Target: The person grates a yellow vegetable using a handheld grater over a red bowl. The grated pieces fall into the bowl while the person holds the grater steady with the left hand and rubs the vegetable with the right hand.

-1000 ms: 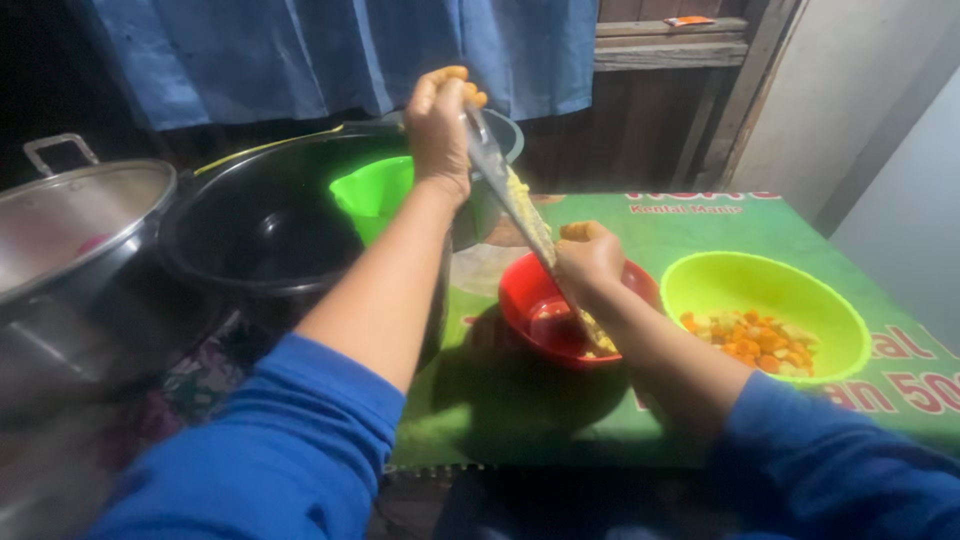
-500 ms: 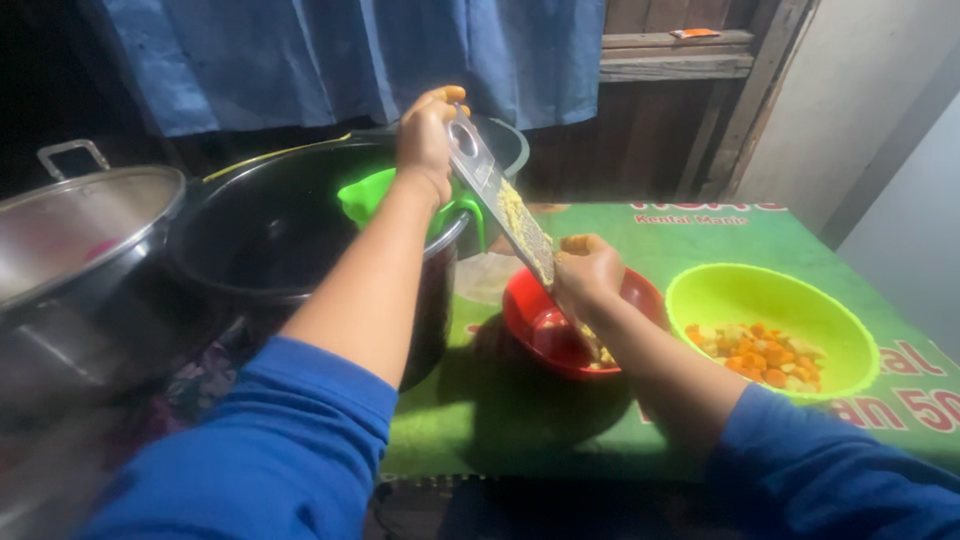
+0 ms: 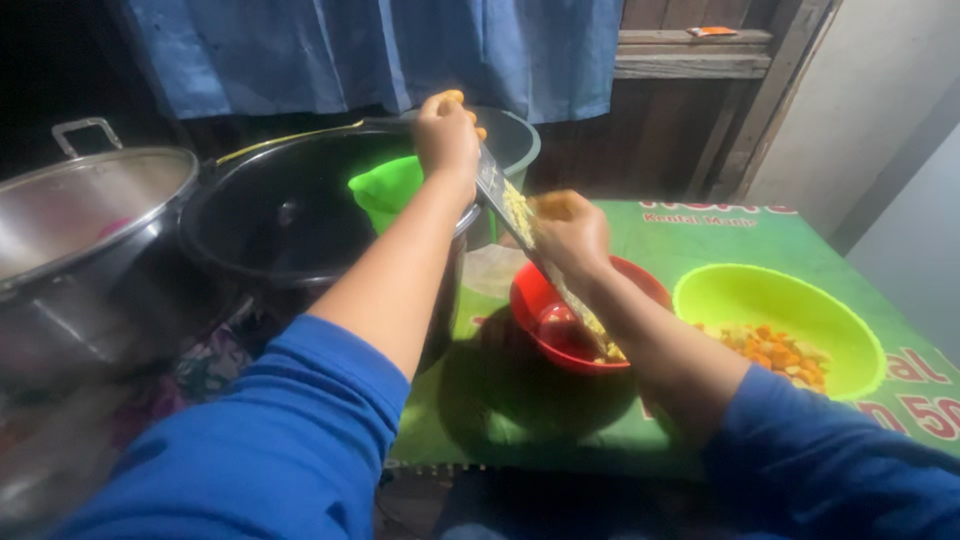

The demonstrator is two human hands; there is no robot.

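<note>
My left hand (image 3: 447, 135) grips the top end of a flat metal grater (image 3: 508, 207), which slants down into a red bowl (image 3: 545, 325). My right hand (image 3: 568, 232) presses a small yellow-orange piece of food (image 3: 553, 207) against the grater's face, about halfway down. Pale yellow shreds cling to the grater and lie in the red bowl. Both arms wear blue sleeves.
A lime-green bowl (image 3: 745, 296) with chopped orange and yellow pieces sits right of the red one on a green printed mat (image 3: 500, 400). A large black pot (image 3: 250, 230) with a small green container (image 3: 385, 190) stands behind, and a steel pot (image 3: 90, 230) at left. A blue curtain hangs behind.
My right hand has slid up the grater from near the bowl to its middle. My left hand keeps its hold on the top.
</note>
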